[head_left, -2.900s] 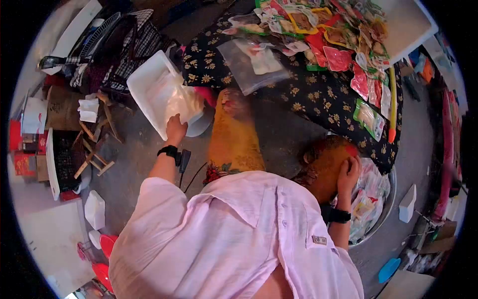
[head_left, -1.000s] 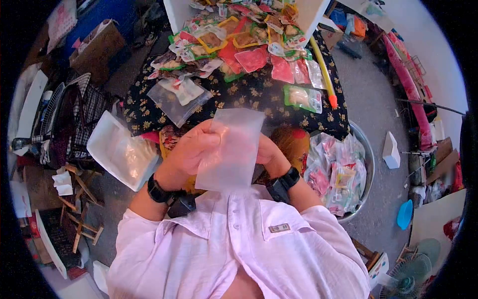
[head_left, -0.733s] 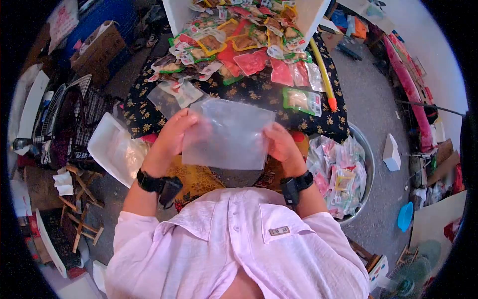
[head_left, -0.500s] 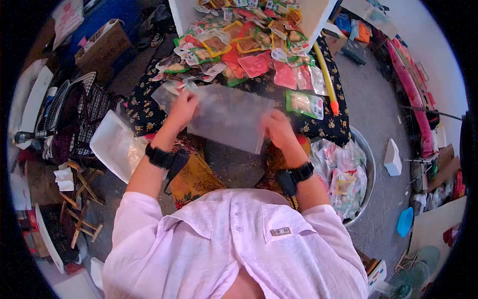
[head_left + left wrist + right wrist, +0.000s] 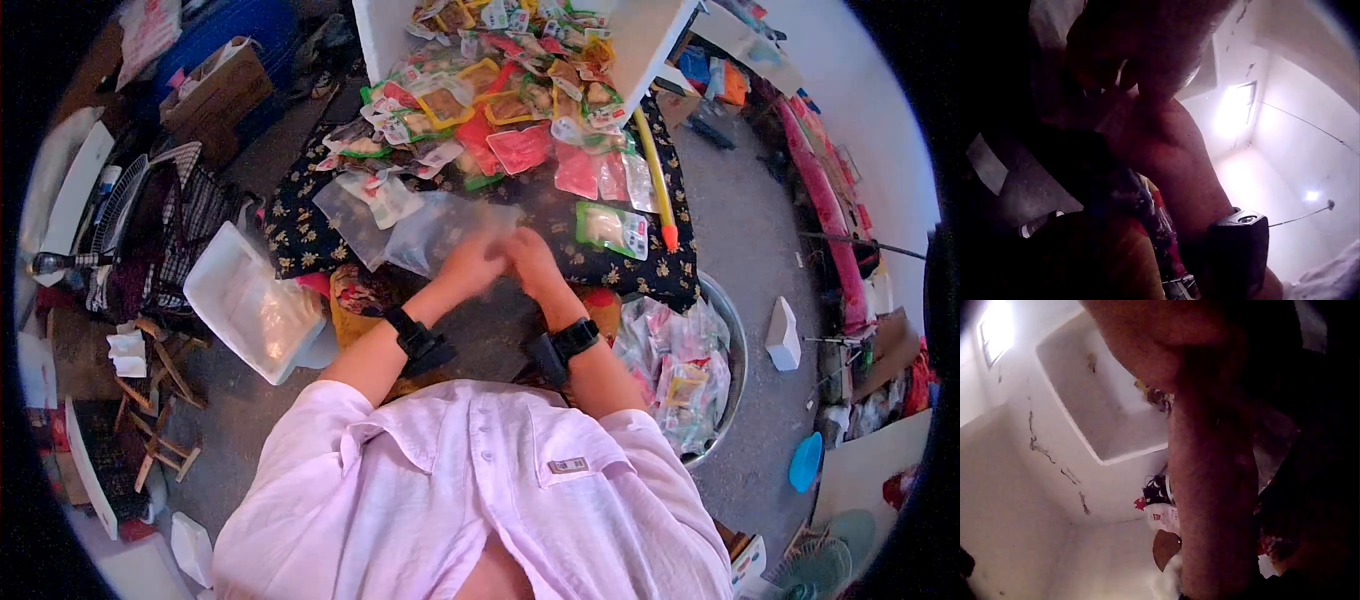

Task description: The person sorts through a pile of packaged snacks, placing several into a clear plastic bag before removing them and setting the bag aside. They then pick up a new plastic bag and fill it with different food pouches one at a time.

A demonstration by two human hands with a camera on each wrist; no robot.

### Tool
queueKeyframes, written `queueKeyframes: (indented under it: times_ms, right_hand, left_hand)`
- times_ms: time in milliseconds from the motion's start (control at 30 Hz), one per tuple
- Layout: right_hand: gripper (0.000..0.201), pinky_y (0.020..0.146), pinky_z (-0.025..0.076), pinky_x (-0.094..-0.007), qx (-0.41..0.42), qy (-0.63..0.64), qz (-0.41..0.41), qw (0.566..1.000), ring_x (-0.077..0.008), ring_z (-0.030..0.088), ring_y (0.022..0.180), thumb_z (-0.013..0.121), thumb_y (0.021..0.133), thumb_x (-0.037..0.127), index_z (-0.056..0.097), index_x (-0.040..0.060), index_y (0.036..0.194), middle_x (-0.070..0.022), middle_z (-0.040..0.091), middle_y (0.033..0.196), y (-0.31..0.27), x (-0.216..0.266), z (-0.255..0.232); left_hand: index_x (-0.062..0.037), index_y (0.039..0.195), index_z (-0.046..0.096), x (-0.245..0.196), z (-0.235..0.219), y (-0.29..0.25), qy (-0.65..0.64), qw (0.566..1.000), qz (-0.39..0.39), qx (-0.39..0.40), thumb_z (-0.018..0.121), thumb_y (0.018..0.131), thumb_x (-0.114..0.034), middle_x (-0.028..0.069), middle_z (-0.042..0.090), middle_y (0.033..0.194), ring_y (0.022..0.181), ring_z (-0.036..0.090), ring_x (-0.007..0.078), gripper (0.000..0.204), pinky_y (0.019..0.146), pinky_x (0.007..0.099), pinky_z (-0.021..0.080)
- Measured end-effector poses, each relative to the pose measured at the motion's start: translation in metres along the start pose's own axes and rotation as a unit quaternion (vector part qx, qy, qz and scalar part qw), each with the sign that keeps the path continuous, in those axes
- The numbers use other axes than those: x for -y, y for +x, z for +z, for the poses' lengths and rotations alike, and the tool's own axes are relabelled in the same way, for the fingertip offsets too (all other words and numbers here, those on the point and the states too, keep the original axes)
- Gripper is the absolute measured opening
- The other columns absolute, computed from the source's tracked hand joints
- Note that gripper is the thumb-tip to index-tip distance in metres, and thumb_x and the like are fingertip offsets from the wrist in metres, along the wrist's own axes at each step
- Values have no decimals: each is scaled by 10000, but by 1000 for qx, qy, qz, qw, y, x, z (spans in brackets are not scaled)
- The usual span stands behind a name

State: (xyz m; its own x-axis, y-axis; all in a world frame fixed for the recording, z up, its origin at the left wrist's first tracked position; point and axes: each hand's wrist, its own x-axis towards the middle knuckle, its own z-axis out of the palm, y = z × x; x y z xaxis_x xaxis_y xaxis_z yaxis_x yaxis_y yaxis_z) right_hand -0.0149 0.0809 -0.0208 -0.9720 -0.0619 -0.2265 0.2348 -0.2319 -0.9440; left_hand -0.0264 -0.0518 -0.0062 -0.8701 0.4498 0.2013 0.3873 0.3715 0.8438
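Note:
In the head view a clear plastic bag (image 5: 438, 232) hangs over the near edge of the flowered cloth (image 5: 300, 225). My left hand (image 5: 474, 268) and right hand (image 5: 532, 262) meet at the bag's right end, fingers bent together and pinching it; the fingertips are blurred. Another clear bag (image 5: 352, 222) with a white packet (image 5: 388, 200) lies beyond and to the left. In the dark left wrist view both hands are close together, the left hand (image 5: 1172, 156) partly in shadow. The right wrist view shows the right hand (image 5: 1160, 350) from behind, its fingers hidden.
Coloured food packets (image 5: 520, 148) lie heaped at a white box (image 5: 648, 50). A green-edged packet (image 5: 612, 230) and a yellow tube (image 5: 655, 180) are at the right. A metal basin (image 5: 738, 375) of bagged packets stands right, a white tub (image 5: 215, 270) left, wooden stools (image 5: 165, 400) beyond.
The left hand left the white tub, and both hands took a clear bag, held it up and spread it wide. Now the left hand has moved right to meet the right hand at one end.

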Motion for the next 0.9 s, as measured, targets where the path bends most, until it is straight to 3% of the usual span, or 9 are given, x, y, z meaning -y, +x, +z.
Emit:
queueKeyframes:
  times_ms: [100,200,300,400,700,767,800,833,900]
  right_hand:
    - [128,485,409,-213,0,47,17,999,-115,508,571,513,750,141,530,15,766,-46,531,679,-17,21,15]
    - [140,497,415,-212,3,56,16,998,-112,509,581,515,758,156,525,25,805,-41,533,700,-7,6,7]
    - [152,498,414,-212,-5,67,17,998,-106,507,595,516,766,172,516,38,836,-34,532,715,-4,0,3]
    - [147,497,408,-208,-14,64,27,997,-100,504,606,516,770,175,509,47,843,-27,530,718,-5,3,2]
    - [123,491,401,-221,2,34,26,999,-121,497,582,516,762,166,514,51,804,-25,519,671,-3,-1,-1]
    - [120,486,400,-227,-17,40,20,999,-128,495,565,526,753,168,522,49,767,-27,516,647,-3,-2,0]
    - [124,484,399,-229,-5,-26,-50,998,-127,493,559,527,749,169,524,45,751,-28,512,637,-1,-8,-3]
    - [130,482,399,-232,8,-92,-120,988,-125,491,553,528,744,170,526,41,736,-28,509,628,3,-12,-7]
    - [143,486,404,-248,-2,-112,-127,986,-136,494,550,521,740,172,532,31,725,-44,512,622,8,-14,-10]
  left_hand:
    - [0,862,521,5,1,1,-3,997,-77,20,577,682,-190,126,564,796,727,552,219,267,653,318,429]
    - [1,865,521,4,-3,3,47,998,-46,9,573,698,-184,114,574,803,738,559,199,255,658,304,433]
    - [-38,921,537,0,-12,4,-14,995,-90,51,541,694,-174,148,585,798,716,567,271,264,649,339,439]
    - [-4,871,519,5,-15,6,-106,985,-105,89,558,733,-218,106,575,791,728,553,184,258,657,291,431]
    - [-21,811,528,-1,-24,10,-16,982,-141,125,470,745,-204,79,570,765,696,532,171,202,623,308,414]
    - [-18,796,521,3,-21,10,-44,979,-162,116,475,740,-204,94,565,756,681,530,183,200,611,314,409]
    - [-16,788,517,4,-20,10,-58,977,-173,111,477,737,-204,102,563,752,674,529,190,199,605,318,406]
    - [-16,777,517,4,-18,9,-36,986,-155,56,475,733,-202,122,557,733,649,530,218,195,589,330,409]
    - [-17,753,516,2,-14,7,10,992,-117,-55,470,726,-196,160,546,695,599,534,275,188,558,355,413]
